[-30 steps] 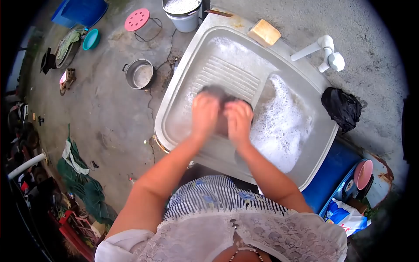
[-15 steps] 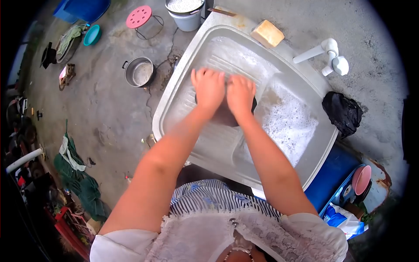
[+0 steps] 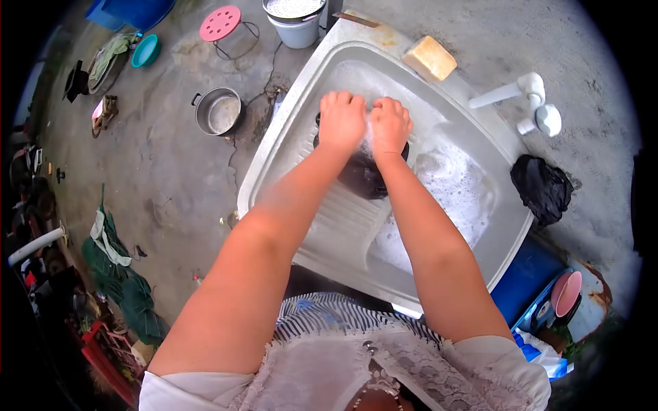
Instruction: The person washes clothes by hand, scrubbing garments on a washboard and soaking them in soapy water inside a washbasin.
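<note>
Both of my hands are over the ribbed part of a grey washing sink [image 3: 329, 236]. Under them lies a dark wet cloth [image 3: 363, 175], with white suds between the hands. My left hand [image 3: 343, 123] is closed, its curled fingers gripping the cloth. Beside it my right hand [image 3: 391, 128] is closed on the same cloth, a small gap apart. Foamy water [image 3: 449, 198] fills the basin to the right. The cloth's far part is hidden beneath my fingers.
A yellowish soap block [image 3: 430, 59] sits on the sink's back rim. White pipes [image 3: 531, 96] and a black plastic bag [image 3: 541, 188] are at its right. Left on the concrete floor stand a metal pot [image 3: 219, 111], a pink stool [image 3: 221, 24] and a bucket [image 3: 297, 31].
Both hands have moved slightly away from my body and to the right over the ribs. More of the dark cloth shows below them, and suds now show between them.
</note>
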The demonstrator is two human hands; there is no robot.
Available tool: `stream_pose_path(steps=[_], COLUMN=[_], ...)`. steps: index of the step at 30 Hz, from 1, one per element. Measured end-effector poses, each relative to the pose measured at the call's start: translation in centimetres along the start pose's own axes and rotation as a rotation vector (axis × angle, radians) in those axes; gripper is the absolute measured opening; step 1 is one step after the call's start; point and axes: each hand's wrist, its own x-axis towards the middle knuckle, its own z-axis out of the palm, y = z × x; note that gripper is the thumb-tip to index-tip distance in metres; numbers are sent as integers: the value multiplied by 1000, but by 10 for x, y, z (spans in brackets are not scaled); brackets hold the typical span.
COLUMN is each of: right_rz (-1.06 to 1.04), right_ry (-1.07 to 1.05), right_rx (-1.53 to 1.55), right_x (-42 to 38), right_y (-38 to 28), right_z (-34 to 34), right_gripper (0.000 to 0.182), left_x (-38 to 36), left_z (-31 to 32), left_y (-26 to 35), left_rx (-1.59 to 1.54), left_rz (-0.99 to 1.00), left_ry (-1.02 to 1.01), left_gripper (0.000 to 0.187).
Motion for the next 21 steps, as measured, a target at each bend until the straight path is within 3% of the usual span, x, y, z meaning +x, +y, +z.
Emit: stream_pose_path(steps=[2,4,6,8,9,11,12,13,16,17,19,21], right_rz=[8,-14,-76,-159,-158,-224,-196,-153,8,2,100,-145], right_ry=[107,-84,-148,-88,-93,-163,-218,-276,-208,-203,-58,-147], right_rx=[-68,182,439,461,459,210,145,14,38,46,-21,-172], right_x=[-18,-47,-92,-142,-139,-130,-112,-83,-17,-11,-4,-24], right_y=[-3,-12,-15,-12,-15,-23,-9,-9,1,6,5,8], right_z=[-16,-50,-90,-105,-103,-96,-67,-53,-20,-16,-8,-19], right_gripper=[13,16,13,10,10,7,9,11,19,19,24,28], left_x=[-18,-48,-91,-134,-132,-127,-118,-93,-17,-9,0,-22], left_z=[-13,-43,-70,-93,-93,-92,-60,-44,-8,2,6,-10], left_y=[7,21,17,18,19,23,11,9,9,10,4,7], left_rx=[13,-97,-438,-286,-288,-127,-206,-112,23,30,113,77], left_rz=[22,-72,20,136,132,165,200,121,-86,-85,62,78], left_ry=[30,30,17,-198,-200,-478,-146,-144,-117,-108,95,120], left_gripper=[27,27,17,10,10,8,10,13,21,21,24,31])
